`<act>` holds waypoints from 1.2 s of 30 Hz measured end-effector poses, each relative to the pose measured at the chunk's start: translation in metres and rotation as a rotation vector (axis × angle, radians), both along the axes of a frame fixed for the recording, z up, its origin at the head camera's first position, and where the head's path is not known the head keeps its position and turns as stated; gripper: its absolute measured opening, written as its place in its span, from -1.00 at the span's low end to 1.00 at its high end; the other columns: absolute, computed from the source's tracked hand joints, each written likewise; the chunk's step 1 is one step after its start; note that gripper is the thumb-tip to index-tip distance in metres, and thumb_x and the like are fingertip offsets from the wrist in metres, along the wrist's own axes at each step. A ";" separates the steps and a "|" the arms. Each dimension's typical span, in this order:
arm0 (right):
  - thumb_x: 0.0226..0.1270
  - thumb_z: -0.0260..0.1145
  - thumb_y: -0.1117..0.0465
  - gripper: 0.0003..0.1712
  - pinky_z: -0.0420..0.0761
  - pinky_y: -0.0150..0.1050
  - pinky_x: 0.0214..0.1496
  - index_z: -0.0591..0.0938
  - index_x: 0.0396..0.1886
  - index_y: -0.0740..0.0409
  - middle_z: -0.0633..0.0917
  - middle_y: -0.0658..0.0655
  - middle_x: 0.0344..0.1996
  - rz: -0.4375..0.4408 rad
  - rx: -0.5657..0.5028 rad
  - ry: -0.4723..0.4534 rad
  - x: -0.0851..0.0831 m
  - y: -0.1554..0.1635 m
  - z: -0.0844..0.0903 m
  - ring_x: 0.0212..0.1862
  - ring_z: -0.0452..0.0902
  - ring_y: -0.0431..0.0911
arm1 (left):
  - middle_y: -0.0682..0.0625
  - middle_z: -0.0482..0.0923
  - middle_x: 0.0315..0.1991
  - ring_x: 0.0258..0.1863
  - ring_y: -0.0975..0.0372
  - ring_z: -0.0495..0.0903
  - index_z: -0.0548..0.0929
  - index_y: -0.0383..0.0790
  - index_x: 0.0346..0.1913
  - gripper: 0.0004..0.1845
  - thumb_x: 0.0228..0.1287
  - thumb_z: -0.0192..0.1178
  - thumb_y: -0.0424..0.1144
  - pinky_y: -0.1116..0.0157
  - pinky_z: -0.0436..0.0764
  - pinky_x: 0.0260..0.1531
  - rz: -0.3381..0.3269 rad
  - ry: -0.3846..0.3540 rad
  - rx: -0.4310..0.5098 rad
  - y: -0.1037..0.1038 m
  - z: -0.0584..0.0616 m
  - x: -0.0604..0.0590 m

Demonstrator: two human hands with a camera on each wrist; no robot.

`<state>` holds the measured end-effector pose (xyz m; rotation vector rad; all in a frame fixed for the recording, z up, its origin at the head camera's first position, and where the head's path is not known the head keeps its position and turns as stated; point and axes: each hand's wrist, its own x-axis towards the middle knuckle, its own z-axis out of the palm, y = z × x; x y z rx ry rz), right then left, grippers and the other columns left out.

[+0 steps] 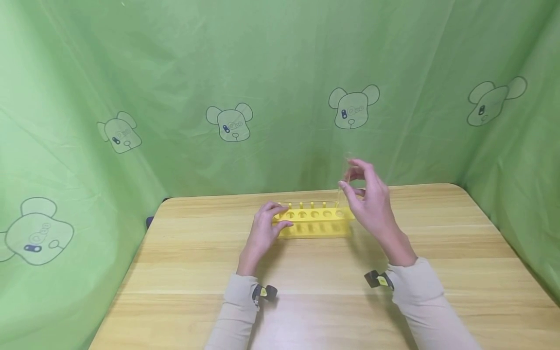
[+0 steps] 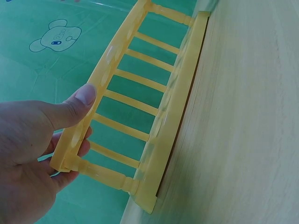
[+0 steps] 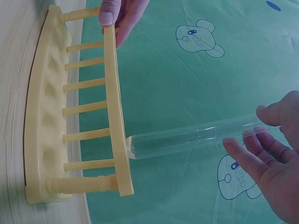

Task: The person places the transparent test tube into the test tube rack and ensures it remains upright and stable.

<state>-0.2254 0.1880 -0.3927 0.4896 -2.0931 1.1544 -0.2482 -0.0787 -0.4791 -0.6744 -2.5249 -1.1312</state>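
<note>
Clear test tube (image 3: 191,138) looks light, rigid, smooth and breakable, likely slippery, so it's best pinched near its upper end with fingertips, which is where the right hand (image 1: 372,201) grasps it, fingers curled round the top. Tube stands about upright with its lower end at the rightmost hole of the yellow rack (image 1: 314,221), directly below the right hand. Rack sits toward the desk's (image 1: 459,291) far edge, roughly mid-width, and the left hand (image 1: 264,231) grips its left end, thumb on the top bar.
</note>
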 end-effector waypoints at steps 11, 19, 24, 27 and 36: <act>0.31 0.40 0.49 -0.36 0.69 -0.49 -0.09 0.43 0.37 0.27 0.65 0.25 -0.09 0.022 -0.007 -0.008 -0.001 -0.005 0.003 0.01 0.62 0.06 | -0.12 0.65 0.00 0.05 0.05 0.62 0.73 -0.35 0.09 -0.54 0.11 0.53 -0.27 0.20 0.61 0.19 0.002 -0.025 0.009 0.000 0.001 -0.001; 0.31 0.40 0.51 -0.35 0.70 -0.48 -0.08 0.43 0.37 0.27 0.64 0.30 -0.09 0.048 -0.029 -0.013 -0.002 -0.010 0.004 0.02 0.62 0.08 | -0.12 0.66 -0.01 0.04 0.06 0.62 0.73 -0.34 0.09 -0.54 0.12 0.52 -0.26 0.20 0.61 0.19 -0.001 -0.019 0.004 0.000 0.000 -0.001; 0.32 0.39 0.50 -0.35 0.71 -0.45 -0.09 0.42 0.37 0.28 0.64 0.31 -0.10 0.059 -0.029 -0.021 -0.003 -0.013 0.004 0.01 0.62 0.08 | -0.11 0.66 -0.01 0.04 0.07 0.63 0.73 -0.33 0.09 -0.54 0.11 0.53 -0.25 0.21 0.61 0.18 -0.004 -0.006 0.006 0.000 0.000 -0.001; 0.32 0.39 0.51 -0.36 0.72 -0.43 -0.09 0.42 0.37 0.29 0.64 0.30 -0.10 0.062 -0.027 -0.019 -0.003 -0.014 0.004 0.01 0.62 0.07 | -0.11 0.66 -0.01 0.03 0.07 0.63 0.73 -0.34 0.09 -0.54 0.11 0.53 -0.25 0.22 0.62 0.18 -0.004 0.000 0.008 0.000 0.000 -0.002; 0.32 0.38 0.51 -0.36 0.73 -0.39 -0.09 0.42 0.37 0.28 0.64 0.27 -0.11 0.064 -0.018 -0.027 -0.004 -0.018 0.002 0.00 0.62 0.07 | -0.10 0.66 0.00 0.05 0.07 0.62 0.74 -0.33 0.09 -0.53 0.10 0.53 -0.24 0.23 0.59 0.21 -0.001 -0.014 0.005 0.000 -0.001 -0.003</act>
